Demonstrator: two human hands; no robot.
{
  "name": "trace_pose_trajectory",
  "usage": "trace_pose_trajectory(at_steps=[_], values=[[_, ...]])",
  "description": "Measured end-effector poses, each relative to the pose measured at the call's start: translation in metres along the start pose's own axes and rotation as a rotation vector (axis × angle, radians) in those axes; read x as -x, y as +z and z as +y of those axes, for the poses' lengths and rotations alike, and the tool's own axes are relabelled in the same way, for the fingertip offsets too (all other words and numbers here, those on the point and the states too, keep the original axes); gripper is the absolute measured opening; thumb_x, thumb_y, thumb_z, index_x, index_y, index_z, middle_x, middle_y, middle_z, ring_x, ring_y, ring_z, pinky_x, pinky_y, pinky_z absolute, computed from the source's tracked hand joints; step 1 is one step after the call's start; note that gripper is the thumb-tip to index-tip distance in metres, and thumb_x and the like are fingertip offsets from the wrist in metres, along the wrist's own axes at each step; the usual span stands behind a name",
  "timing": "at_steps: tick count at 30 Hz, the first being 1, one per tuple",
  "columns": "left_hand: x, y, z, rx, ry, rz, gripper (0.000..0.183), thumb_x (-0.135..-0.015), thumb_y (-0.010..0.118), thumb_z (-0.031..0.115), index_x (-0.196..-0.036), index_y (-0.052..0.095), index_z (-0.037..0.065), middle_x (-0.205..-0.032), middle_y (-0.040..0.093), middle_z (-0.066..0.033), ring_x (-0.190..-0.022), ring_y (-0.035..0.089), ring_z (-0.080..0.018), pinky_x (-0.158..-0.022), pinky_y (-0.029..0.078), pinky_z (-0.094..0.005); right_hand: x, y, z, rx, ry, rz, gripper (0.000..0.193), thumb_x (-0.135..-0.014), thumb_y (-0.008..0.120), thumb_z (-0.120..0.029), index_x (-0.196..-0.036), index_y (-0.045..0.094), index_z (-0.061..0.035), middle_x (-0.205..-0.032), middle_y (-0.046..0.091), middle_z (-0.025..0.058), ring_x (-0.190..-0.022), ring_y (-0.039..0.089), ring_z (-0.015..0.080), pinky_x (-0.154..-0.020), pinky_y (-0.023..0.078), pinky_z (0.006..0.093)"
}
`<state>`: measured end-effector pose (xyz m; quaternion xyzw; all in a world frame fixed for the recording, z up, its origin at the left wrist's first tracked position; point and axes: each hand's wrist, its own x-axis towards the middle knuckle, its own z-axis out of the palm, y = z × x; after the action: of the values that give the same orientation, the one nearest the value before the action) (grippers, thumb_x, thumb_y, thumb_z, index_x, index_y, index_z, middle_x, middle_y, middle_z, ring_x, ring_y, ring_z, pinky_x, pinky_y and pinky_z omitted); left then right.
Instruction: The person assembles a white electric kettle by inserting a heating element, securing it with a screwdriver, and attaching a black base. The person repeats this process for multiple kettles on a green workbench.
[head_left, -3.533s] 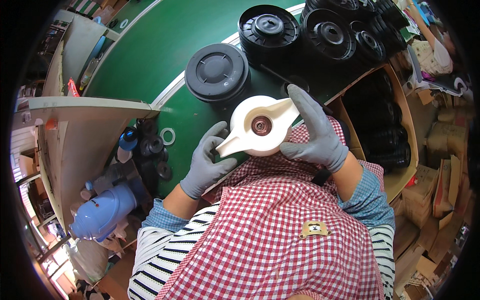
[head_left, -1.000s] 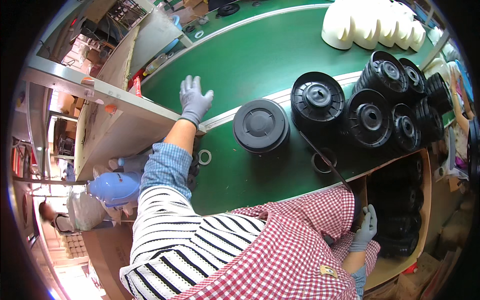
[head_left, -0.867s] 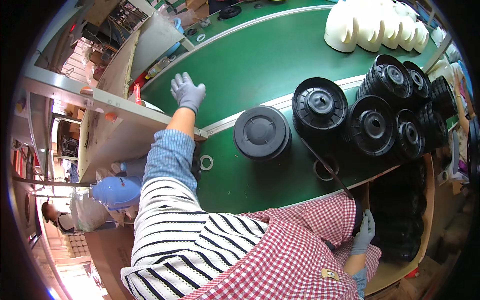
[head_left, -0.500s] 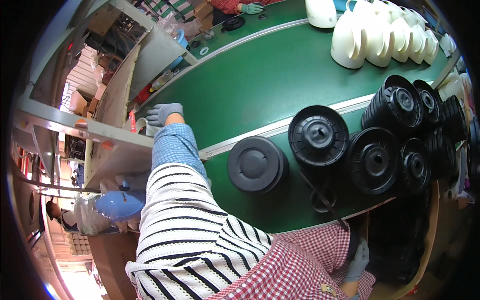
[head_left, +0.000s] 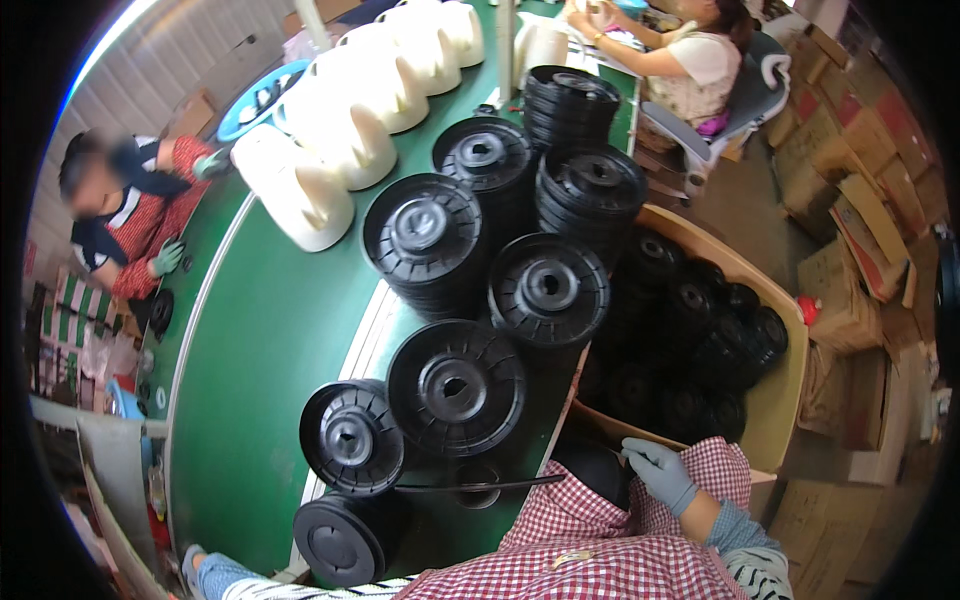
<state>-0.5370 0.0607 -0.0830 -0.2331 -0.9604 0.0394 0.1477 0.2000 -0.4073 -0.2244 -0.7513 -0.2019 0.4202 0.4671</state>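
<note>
The right hand (head_left: pixel 662 478), loosely extended, looks empty near the carton (head_left: pixel 788 400), while the left hand (head_left: pixel 190 566), grip untellable, seems at a reaching step left of the black disc (head_left: pixel 335 542) on the bench (head_left: pixel 245 370), calling for clearance.

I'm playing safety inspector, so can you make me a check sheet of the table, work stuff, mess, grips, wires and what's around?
Surface: green table, pale strip along it.
Job's things: black stacks and white shells on the table.
Clutter: black rod beside the stacks.
Grips: left grip, gloved, lower left edge, partly hidden; right grip, gloved, by the apron; whether either holds anything cannot be told.
Cables: nothing seen.
Surroundings: box of black parts, cartons, two people.
</note>
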Motion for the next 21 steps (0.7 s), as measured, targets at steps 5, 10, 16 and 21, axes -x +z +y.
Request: trace_pose_trajectory(at_steps=[5,10,16,21], values=[[-0.014,0.003,0.013,0.009,0.077,-0.004,0.057,-0.09,0.061,0.028,-0.144,0.054,0.009,-0.14,0.06,-0.0171,-0.127,0.06,-0.0305,-0.105,0.048,-0.0434,0.015,-0.005,-0.02,0.079,0.023,0.009,0.036,-0.1,0.064,-0.016,-0.131,0.064,0.0029,-0.123,0.071,0.0168,-0.111,0.068,0.0214,-0.096,0.054,0.0318],[-0.023,0.004,0.015,0.028,0.174,-0.013,0.055,-0.091,0.06,0.02,-0.145,0.053,0.008,-0.137,0.062,-0.018,-0.124,0.061,-0.0316,-0.103,0.048,-0.0443,0.023,-0.008,-0.011,0.073,-0.024,0.011,0.036,-0.099,0.064,-0.017,-0.129,0.066,0.003,-0.122,0.072,0.0169,-0.109,0.07,0.0213,-0.095,0.054,0.0309],[-0.04,0.025,0.034,0.159,0.544,-0.011,0.053,-0.093,0.058,0.011,-0.145,0.051,0.007,-0.133,0.064,-0.019,-0.122,0.063,-0.0328,-0.102,0.049,-0.0455,0.026,-0.007,-0.006,-0.003,-0.128,-0.027,0.035,-0.1,0.063,-0.018,-0.127,0.066,0.0033,-0.12,0.072,0.0167,-0.11,0.07,0.0236,-0.096,0.055,0.033],[0.086,-0.051,0.136,0.522,1.151,-0.023,0.046,-0.089,0.06,0.008,-0.135,0.056,0.003,-0.126,0.064,-0.0243,-0.115,0.062,-0.0417,-0.098,0.048,-0.0477,0.031,-0.012,-0.043,0.237,-0.453,0.004,0.032,-0.095,0.067,-0.019,-0.122,0.07,-0.0009,-0.116,0.073,0.0175,-0.108,0.071,0.0272,-0.095,0.055,0.036]])
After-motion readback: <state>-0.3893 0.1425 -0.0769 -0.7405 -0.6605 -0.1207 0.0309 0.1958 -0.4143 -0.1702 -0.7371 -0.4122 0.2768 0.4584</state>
